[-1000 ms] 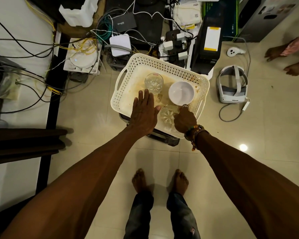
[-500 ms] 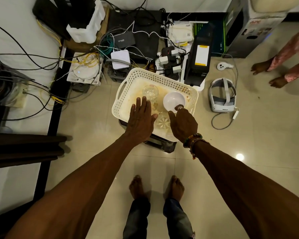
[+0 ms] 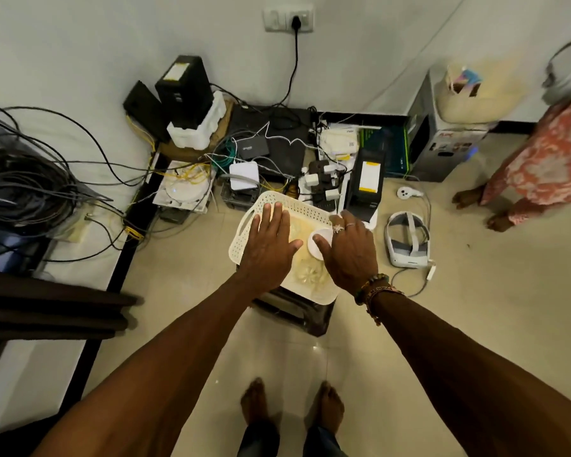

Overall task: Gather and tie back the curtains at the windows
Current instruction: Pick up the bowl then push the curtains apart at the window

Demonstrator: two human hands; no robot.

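Dark brown curtain folds (image 3: 47,308) hang at the left edge, reaching down to the floor, apart from both hands. My left hand (image 3: 271,245) is stretched out flat, fingers apart, holding nothing, above the left half of a white perforated basket (image 3: 248,232). My right hand (image 3: 350,255), with rings and wrist beads, is also open and empty above the basket's right side. Between the hands show a white bowl (image 3: 317,245) and a clear cut glass (image 3: 310,273) lying in the basket.
The basket rests on a dark stool (image 3: 297,311). Behind it lie routers, plugs and tangled cables (image 3: 30,186). A white headset (image 3: 407,240) lies on the floor at right. A person in a patterned dress (image 3: 541,159) stands at the far right.
The view has tilted up and back, so the wall and socket now show. Both hands have lifted off the basket's contents; my right hand has opened and left the glass.
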